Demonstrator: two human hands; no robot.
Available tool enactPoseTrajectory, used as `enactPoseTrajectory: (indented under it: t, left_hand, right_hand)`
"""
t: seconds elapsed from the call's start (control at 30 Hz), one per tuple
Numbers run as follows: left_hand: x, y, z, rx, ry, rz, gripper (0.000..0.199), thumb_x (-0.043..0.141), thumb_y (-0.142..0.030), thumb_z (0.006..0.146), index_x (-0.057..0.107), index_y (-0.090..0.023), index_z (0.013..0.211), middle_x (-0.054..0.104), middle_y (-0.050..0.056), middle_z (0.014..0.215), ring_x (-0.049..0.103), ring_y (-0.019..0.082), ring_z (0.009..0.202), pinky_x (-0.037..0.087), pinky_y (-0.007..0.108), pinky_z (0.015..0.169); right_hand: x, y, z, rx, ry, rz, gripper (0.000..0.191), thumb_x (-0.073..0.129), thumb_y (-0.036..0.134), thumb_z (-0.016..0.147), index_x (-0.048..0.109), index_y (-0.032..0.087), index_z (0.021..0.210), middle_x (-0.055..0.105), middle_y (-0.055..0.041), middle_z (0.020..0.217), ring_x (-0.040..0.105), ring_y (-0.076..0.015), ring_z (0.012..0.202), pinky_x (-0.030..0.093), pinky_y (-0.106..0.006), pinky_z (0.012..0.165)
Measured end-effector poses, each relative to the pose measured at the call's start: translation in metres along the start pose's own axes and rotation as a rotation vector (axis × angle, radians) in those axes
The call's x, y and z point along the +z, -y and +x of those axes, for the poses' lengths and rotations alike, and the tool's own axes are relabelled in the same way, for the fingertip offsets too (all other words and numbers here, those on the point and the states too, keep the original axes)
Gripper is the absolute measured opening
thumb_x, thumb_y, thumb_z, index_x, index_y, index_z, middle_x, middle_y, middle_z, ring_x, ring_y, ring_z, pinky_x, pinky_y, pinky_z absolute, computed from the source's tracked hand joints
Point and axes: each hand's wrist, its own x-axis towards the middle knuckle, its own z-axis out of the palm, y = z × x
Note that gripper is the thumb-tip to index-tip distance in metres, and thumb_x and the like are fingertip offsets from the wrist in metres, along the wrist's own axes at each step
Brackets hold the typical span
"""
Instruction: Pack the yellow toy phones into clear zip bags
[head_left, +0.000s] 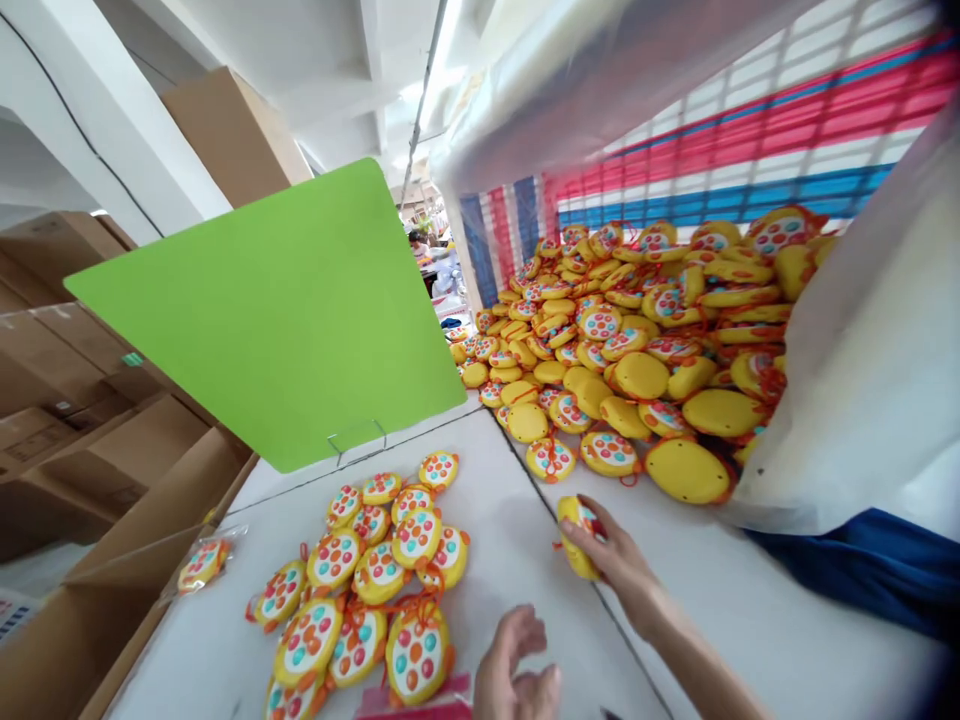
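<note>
Ceiling beams and stacked cartons (67, 330) fill the room at the left, while a striped red, white and blue sack (750, 130) hangs open at the upper right. Beneath everything lies a white table (750, 620), running from the bottom edge up to the sack's mouth. A green board (277, 320) stands tilted on a wire clip at the table's far left side. Spilling out of the sack onto the table is a big heap (637, 340) of round yellow toys with coloured dots and orange cords. A smaller cluster (367, 580) of the same toys lies flat, dots up, near the front left; one bagged toy (201, 563) sits apart at the table's left edge on a carton flap.

The right hand (615, 560) reaches forward over the middle of the table, fingers curled closed around one toy (577, 535), which it holds on edge just short of the heap. The left hand (517, 670) hovers low at the bottom edge, fingers loosely spread and bent, holding nothing, just right of the cluster.
</note>
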Motion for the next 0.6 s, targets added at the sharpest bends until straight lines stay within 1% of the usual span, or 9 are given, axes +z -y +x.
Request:
enactPoseTrajectory:
  t: [0.03, 0.1, 0.13, 0.2, 0.27, 0.3, 0.43, 0.5, 0.6]
  left_hand:
    - [0.010, -0.001, -0.001, 0.065, -0.006, 0.032, 0.062, 0.080, -0.040, 0.060, 0.062, -0.015, 0.113, 0.065, 0.019, 0.112, 0.062, 0.031, 0.102, 0.052, 0.029, 0.073]
    - [0.024, -0.008, -0.002, 0.138, -0.005, 0.077, 0.069, 0.076, -0.041, 0.066, 0.053, -0.016, 0.126, 0.059, 0.017, 0.125, 0.056, 0.030, 0.113, 0.048, 0.031, 0.087]
    - [0.027, -0.014, -0.002, 0.136, -0.006, 0.093, 0.068, 0.073, -0.042, 0.069, 0.051, -0.016, 0.128, 0.058, 0.016, 0.127, 0.055, 0.029, 0.115, 0.046, 0.031, 0.092]
    - [0.026, -0.028, -0.004, 0.065, -0.049, 0.085, 0.062, 0.071, -0.042, 0.072, 0.054, -0.017, 0.126, 0.058, 0.014, 0.127, 0.054, 0.028, 0.117, 0.045, 0.030, 0.094]
    - [0.017, -0.042, -0.007, -0.042, -0.090, 0.013, 0.057, 0.072, -0.043, 0.071, 0.059, -0.017, 0.120, 0.059, 0.013, 0.125, 0.055, 0.029, 0.114, 0.049, 0.030, 0.088]
    - [0.012, -0.048, -0.009, -0.090, -0.075, -0.036, 0.056, 0.073, -0.043, 0.070, 0.060, -0.017, 0.117, 0.061, 0.013, 0.123, 0.058, 0.029, 0.109, 0.051, 0.030, 0.082]
    - [-0.001, -0.062, -0.019, -0.160, 0.144, -0.111, 0.049, 0.073, -0.042, 0.072, 0.062, -0.014, 0.111, 0.068, 0.013, 0.103, 0.066, 0.024, 0.082, 0.053, 0.028, 0.061]
    - [0.000, -0.062, -0.025, -0.180, 0.134, -0.153, 0.049, 0.071, -0.041, 0.074, 0.059, -0.016, 0.114, 0.069, 0.011, 0.098, 0.066, 0.022, 0.078, 0.053, 0.027, 0.059]
    - [0.006, -0.054, -0.036, -0.205, 0.116, -0.269, 0.052, 0.070, -0.039, 0.076, 0.053, -0.020, 0.121, 0.068, 0.011, 0.103, 0.066, 0.022, 0.084, 0.053, 0.029, 0.065]
  right_hand:
    - [0.007, 0.001, -0.016, 0.023, 0.022, 0.060, 0.081, 0.057, 0.063, 0.071, 0.041, 0.015, 0.134, 0.066, -0.0099, 0.098, 0.067, -0.0251, 0.081, 0.053, -0.034, 0.069]
    - [0.021, 0.003, -0.048, 0.062, 0.054, 0.182, 0.080, 0.059, 0.065, 0.071, 0.041, 0.017, 0.132, 0.069, -0.0084, 0.094, 0.068, -0.0250, 0.083, 0.054, -0.032, 0.070]
    - [0.026, 0.003, -0.062, 0.088, 0.056, 0.266, 0.078, 0.062, 0.063, 0.070, 0.042, 0.018, 0.130, 0.069, -0.0089, 0.098, 0.067, -0.0257, 0.089, 0.054, -0.032, 0.072]
    - [0.030, 0.003, -0.082, 0.149, 0.061, 0.430, 0.070, 0.066, 0.059, 0.071, 0.045, 0.021, 0.126, 0.067, -0.0096, 0.108, 0.064, -0.0270, 0.099, 0.054, -0.033, 0.074]
    - [0.023, 0.002, -0.093, 0.194, 0.092, 0.544, 0.062, 0.064, 0.058, 0.073, 0.048, 0.023, 0.121, 0.065, -0.0095, 0.113, 0.063, -0.0270, 0.100, 0.054, -0.033, 0.072]
    - [0.017, 0.001, -0.096, 0.204, 0.124, 0.554, 0.059, 0.062, 0.059, 0.075, 0.050, 0.023, 0.119, 0.066, -0.0089, 0.111, 0.064, -0.0258, 0.095, 0.054, -0.033, 0.069]
    - [-0.008, 0.002, -0.101, 0.217, 0.297, 0.528, 0.048, 0.067, 0.050, 0.075, 0.060, 0.019, 0.111, 0.070, -0.0054, 0.090, 0.063, -0.0177, 0.073, 0.049, -0.024, 0.057]
    - [-0.014, 0.002, -0.107, 0.229, 0.339, 0.540, 0.043, 0.070, 0.046, 0.074, 0.064, 0.017, 0.106, 0.069, -0.0042, 0.081, 0.061, -0.0154, 0.066, 0.046, -0.022, 0.051]
    - [-0.014, -0.001, -0.119, 0.228, 0.268, 0.591, 0.039, 0.069, 0.046, 0.075, 0.062, 0.019, 0.103, 0.068, -0.0035, 0.086, 0.062, -0.0159, 0.070, 0.049, -0.023, 0.055]
